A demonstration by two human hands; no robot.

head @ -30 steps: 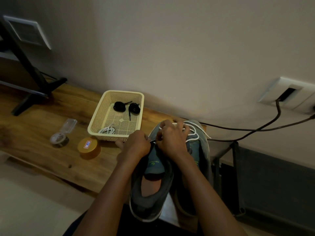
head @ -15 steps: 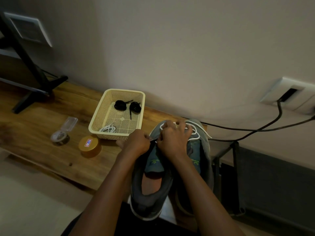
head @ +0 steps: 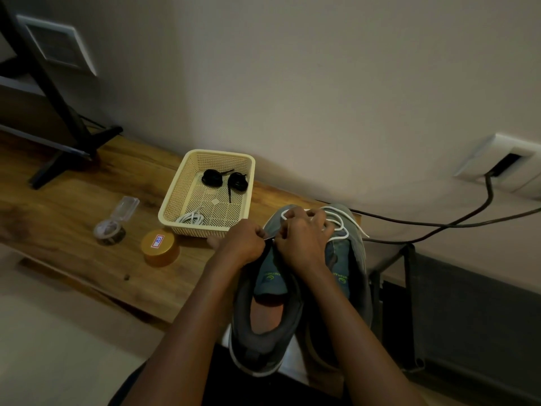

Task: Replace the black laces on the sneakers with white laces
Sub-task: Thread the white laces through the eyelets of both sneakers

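Left hand (head: pixel 244 244) curled, pinching the white lace (head: pixel 341 228), right hand (head: pixel 304 240) just beside it, gripping the same lace, grey sneakers (head: pixel 246 341) right under both hands, black laces (head: pixel 224 180) in the basket (head: pixel 175 213) just past the left hand.

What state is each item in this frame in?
white lace: loose loops lying over right sneaker
left hand: pinching white lace
right hand: pinching white lace
left sneaker: tongue exposed
black laces: coiled in basket
spare white lace: bundled in basket
clear container: lid open
yellow jar: closed
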